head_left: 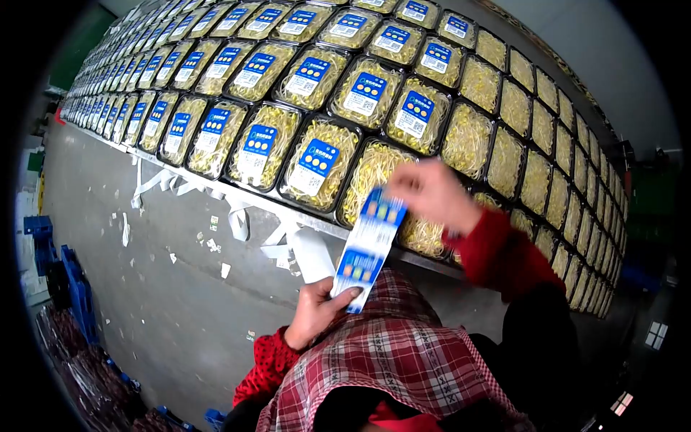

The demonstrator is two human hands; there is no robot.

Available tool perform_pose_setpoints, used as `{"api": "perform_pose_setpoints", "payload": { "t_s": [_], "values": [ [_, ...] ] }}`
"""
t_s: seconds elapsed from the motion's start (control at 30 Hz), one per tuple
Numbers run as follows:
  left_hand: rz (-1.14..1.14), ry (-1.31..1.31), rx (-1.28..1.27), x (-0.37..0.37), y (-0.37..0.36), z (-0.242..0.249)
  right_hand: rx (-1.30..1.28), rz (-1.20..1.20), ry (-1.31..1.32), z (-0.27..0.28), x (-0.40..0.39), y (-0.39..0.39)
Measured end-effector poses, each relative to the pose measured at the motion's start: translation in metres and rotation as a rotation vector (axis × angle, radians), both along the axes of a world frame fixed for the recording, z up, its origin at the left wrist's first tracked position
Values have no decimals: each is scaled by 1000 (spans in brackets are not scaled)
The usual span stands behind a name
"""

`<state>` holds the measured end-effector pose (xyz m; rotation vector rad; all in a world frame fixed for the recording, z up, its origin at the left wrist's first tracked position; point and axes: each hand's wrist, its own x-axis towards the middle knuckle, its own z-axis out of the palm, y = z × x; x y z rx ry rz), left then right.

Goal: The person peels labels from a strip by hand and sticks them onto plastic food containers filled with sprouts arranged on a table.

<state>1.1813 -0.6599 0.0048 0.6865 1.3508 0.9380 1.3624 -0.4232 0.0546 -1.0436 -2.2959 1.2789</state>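
Observation:
My left hand (317, 311) is closed on the lower part of a strip of blue and white labels (363, 263), thumb on top, in front of the plaid apron. My right hand (432, 193) has its fingers pinched at the strip's upper end, on a blue label. Just behind that end lies a black tray of sprouts (374, 169) with no label visible on it. To its left sits a labelled sprout tray (319, 164); unlabelled trays (466, 140) stand to the right.
Rows of sprout trays cover the long table (309, 217). Curled white backing paper (237, 219) hangs from its front edge. Paper scraps (226, 271) lie on the grey floor (180, 288). Blue pallets (75, 288) are at the far left.

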Motion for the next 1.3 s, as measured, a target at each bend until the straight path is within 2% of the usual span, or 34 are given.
{"api": "perform_pose_setpoints", "payload": {
  "t_s": [0.03, 0.07, 0.13, 0.17, 0.23, 0.27, 0.33, 0.4, 0.47, 0.53, 0.57, 0.6, 0.63, 0.67, 0.73, 0.77, 0.8, 0.87, 0.9, 0.93, 0.97, 1.0, 1.03, 1.07, 1.1, 1.17, 1.23, 1.27, 1.3],
  "values": [
    [3, 18, -54, 0, -13, -2, 12, -3, -36, -10, -1, 23],
    [9, 36, -107, -1, -24, -5, 146, 54, -108, -38, -3, 37],
    [21, 54, -29, 6, -31, -8, 327, 82, -382, -49, -22, 28],
    [77, 37, 62, 10, -30, -4, 339, 81, -373, -49, -22, 25],
    [53, 120, 100, 3, -31, -14, 521, -93, -567, -52, -13, 7],
    [10, 197, 125, 3, -36, -15, 562, -109, -433, -54, -2, -4],
    [8, 193, 188, 5, -34, -14, -15, 53, -305, -56, 11, -40],
    [-147, 320, 284, 5, -33, -18, -612, 173, 0, -59, 21, -83],
    [-173, 341, 391, 12, -29, -13, -491, 160, 7, -48, 29, -111],
    [-181, 560, 549, 17, -29, -12, -469, 85, 21, -33, 41, -129],
    [-203, 428, 508, 22, -26, -11, -226, 52, 48, -33, 46, -129],
    [-215, 418, 512, 26, -23, -8, 15, 24, 71, -34, 51, -126],
    [-282, 370, 533, 30, -20, -5, -283, 0, 21, -32, 59, -121],
    [-347, 328, 553, 32, -19, 0, -532, 46, 236, -52, 68, -121],
    [-328, 361, 527, 39, -20, 5, -477, 110, 6, -34, 73, -130],
    [-302, 444, 607, 41, -19, 1, -407, 52, -32, -22, 71, -137],
    [-275, 526, 685, 45, -17, 0, -227, 56, -10, -13, 70, -143],
    [-251, 443, 687, 55, -12, 0, 139, 52, 30, -20, 72, -152],
    [-220, 322, 455, 59, -14, -1, 207, 61, -3, -15, 74, -151],
    [-183, 199, 224, 65, -17, -1, 203, 66, -5, -13, 78, -145],
    [-67, 119, 211, 73, -23, -3, 143, 81, -14, -12, 82, -136],
    [-120, 195, 243, 70, -29, -1, 81, 88, -18, -13, 86, -125],
    [-66, 117, 143, 70, -37, -1, 95, -23, -53, 1, 87, -103],
    [-8, 38, 39, 72, -45, -1, 14, -131, 41, 5, 93, -72],
    [69, -55, -105, 73, -49, 5, 77, -139, 32, 12, 99, -42],
    [46, 37, -75, 80, -56, -1, 140, -42, -162, -19, 103, -5],
    [1, 136, -2, 86, -52, -2, 196, -58, -379, -64, 99, 1],
    [7, 141, -3, 85, -49, -5, 229, -78, -473, -75, 97, 0],
    [-10, 194, 86, 83, -46, -11, 387, -110, -497, -67, 94, -8]
  ]
}}
